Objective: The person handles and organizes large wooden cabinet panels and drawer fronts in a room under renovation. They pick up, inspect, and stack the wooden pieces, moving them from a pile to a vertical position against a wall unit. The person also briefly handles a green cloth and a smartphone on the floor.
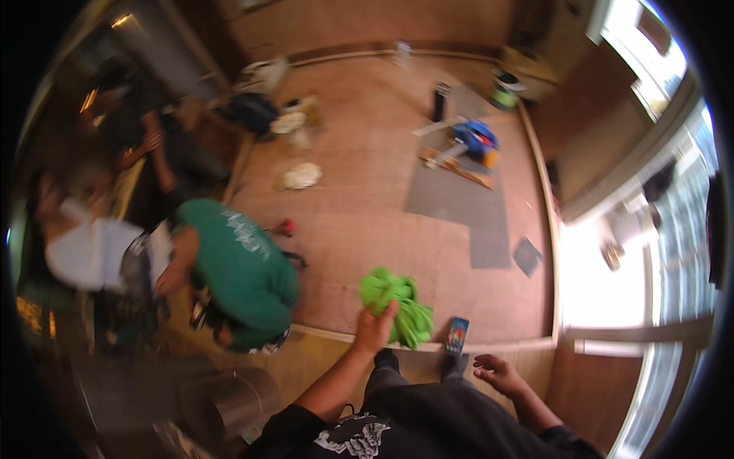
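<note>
My left hand (pixel 373 327) is closed round a bunched, bright green cloth (pixel 405 306), which hangs loosely past the fingers in front of my feet. Off to the right, my right hand (pixel 497 375) is held low with its fingers apart and nothing in it. Nearest to that hand is a phone (pixel 457 334) with a lit, colourful screen, close to my right foot at the near edge of the reddish-brown floor panel (pixel 352 206).
A person in a green shirt (pixel 237 260) crouches close on the left, with other people behind. Farther off lie a blue tool bag (pixel 475 141), a black bottle (pixel 440 102), a bucket (pixel 505 89) and grey sheets (pixel 451 191). A raised wooden strip (pixel 539 153) borders the panel; bright windows stand right.
</note>
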Demonstrator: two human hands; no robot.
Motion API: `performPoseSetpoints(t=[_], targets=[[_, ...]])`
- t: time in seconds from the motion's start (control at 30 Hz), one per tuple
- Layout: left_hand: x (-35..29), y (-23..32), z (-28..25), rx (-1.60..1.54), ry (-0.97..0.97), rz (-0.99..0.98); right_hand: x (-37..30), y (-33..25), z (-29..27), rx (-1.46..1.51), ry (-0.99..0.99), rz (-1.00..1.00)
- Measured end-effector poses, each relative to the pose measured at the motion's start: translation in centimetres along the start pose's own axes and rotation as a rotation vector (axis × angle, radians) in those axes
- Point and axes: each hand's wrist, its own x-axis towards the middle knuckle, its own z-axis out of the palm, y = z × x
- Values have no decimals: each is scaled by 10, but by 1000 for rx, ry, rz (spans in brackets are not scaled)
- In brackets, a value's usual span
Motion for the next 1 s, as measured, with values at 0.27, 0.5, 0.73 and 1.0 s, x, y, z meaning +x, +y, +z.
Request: performPoseSetpoints(t=[0.27, 0.5, 0.73, 1.0], targets=[[-121, 103, 106, -306, -444, -78, -4, -67, -50, 43, -461, -367], [-162, 153, 84, -709, 219, 8, -17, -59, -126, 798, -116, -344], [-177, 102, 20, -181, 710, 189, -77, -122, -225, 1092, -35, -907], [-158, -34, -67, -122, 720, 78, -135, -135, -264, 1375, 236, -965]])
